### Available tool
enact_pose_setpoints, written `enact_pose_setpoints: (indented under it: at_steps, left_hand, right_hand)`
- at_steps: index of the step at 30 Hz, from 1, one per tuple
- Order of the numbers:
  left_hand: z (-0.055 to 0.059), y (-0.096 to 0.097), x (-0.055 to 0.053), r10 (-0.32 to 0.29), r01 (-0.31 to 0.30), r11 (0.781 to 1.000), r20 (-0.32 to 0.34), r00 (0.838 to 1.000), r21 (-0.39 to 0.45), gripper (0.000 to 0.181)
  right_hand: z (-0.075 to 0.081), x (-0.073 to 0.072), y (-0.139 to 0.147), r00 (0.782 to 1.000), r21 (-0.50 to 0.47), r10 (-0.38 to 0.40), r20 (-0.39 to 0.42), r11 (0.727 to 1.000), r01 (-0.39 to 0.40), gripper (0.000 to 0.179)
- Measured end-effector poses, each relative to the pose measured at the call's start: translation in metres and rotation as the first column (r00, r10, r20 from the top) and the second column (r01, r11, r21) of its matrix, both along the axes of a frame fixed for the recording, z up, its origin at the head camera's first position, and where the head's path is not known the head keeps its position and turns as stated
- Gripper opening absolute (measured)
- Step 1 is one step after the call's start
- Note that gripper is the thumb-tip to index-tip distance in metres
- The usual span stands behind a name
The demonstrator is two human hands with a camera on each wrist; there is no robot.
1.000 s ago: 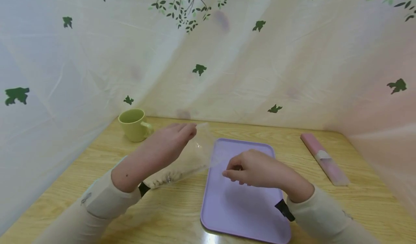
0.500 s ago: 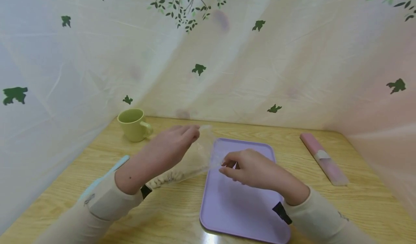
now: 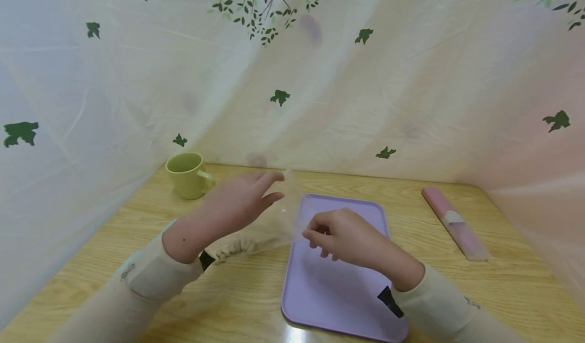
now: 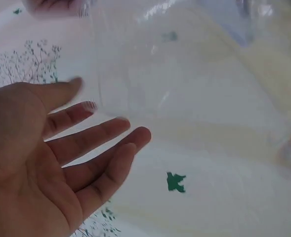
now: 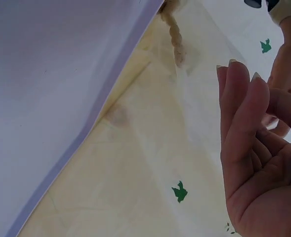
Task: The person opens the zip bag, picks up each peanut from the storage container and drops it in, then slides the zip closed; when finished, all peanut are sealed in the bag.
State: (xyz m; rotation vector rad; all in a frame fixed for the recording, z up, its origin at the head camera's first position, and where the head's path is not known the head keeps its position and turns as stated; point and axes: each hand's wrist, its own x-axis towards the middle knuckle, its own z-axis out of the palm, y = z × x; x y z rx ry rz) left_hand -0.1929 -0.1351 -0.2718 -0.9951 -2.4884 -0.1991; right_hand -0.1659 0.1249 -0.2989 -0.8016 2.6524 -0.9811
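A clear plastic bag stands raised over the table, with beige lumpy pieces along its bottom; their kind is not clear. My right hand pinches the bag's right edge between thumb and fingertips, above the purple tray. Beside the bag's upper corner is my left hand, thumb and index finger apart. In the left wrist view that hand has its fingers loosely extended, one fingertip at the bag's corner. The right wrist view has the right hand with curled fingers.
A green mug stands at the back left of the wooden table. On the right lies a long pink case with a white band. Something light blue lies partly under the left forearm. A leaf-patterned curtain surrounds the table.
My left thumb and index finger have parted at the bag's upper corner. The right hand has shifted slightly left along with the bag's edge. Tray, mug and pink case stay put.
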Motion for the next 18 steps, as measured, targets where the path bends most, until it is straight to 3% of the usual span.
enact_pose_setpoints:
  at_steps: [2, 4, 7, 9, 12, 14, 16, 18]
  left_hand:
    - [0.008, -0.002, -0.009, 0.062, -0.066, 0.998, 0.151, 0.987, 0.017, 0.047]
    - [0.015, -0.007, -0.023, 0.084, -0.1, 0.994, 0.305, 0.949, 0.038, 0.053]
    - [0.015, -0.015, -0.049, 0.004, -0.053, 0.994, 0.455, 0.89, 0.095, 0.052]
    - [0.011, -0.021, -0.064, -0.078, -0.001, 0.989, 0.534, 0.842, 0.145, 0.049]
    - [0.004, -0.028, -0.078, -0.18, 0.059, 0.976, 0.621, 0.763, 0.211, 0.045]
    - [0.0, -0.03, -0.084, -0.217, 0.071, 0.968, 0.656, 0.723, 0.242, 0.042]
    - [-0.004, -0.031, -0.087, -0.247, 0.083, 0.96, 0.665, 0.705, 0.268, 0.037]
    - [-0.007, -0.032, -0.089, -0.257, 0.078, 0.954, 0.662, 0.704, 0.288, 0.033]
  right_hand:
    - [0.001, 0.001, -0.002, 1.0, -0.005, -0.001, -0.011, 1.0, 0.001, 0.015]
    - [0.001, 0.002, -0.003, 1.0, -0.007, -0.001, -0.023, 1.0, 0.001, 0.015]
    - [0.0, 0.004, -0.005, 0.999, -0.009, 0.002, -0.047, 1.0, -0.002, 0.014]
    - [-0.001, 0.004, -0.005, 0.998, -0.009, 0.006, -0.058, 1.0, -0.007, 0.014]
    - [-0.002, 0.004, -0.004, 0.997, -0.01, 0.011, -0.07, 1.0, -0.012, 0.015]
    - [-0.003, 0.003, -0.003, 0.997, -0.012, 0.005, -0.072, 1.0, -0.006, 0.014]
    - [-0.003, 0.002, -0.001, 0.998, -0.018, -0.01, -0.07, 1.0, 0.009, 0.014]
    - [-0.004, 0.001, 0.002, 0.997, -0.024, -0.028, -0.067, 0.999, 0.027, 0.014]
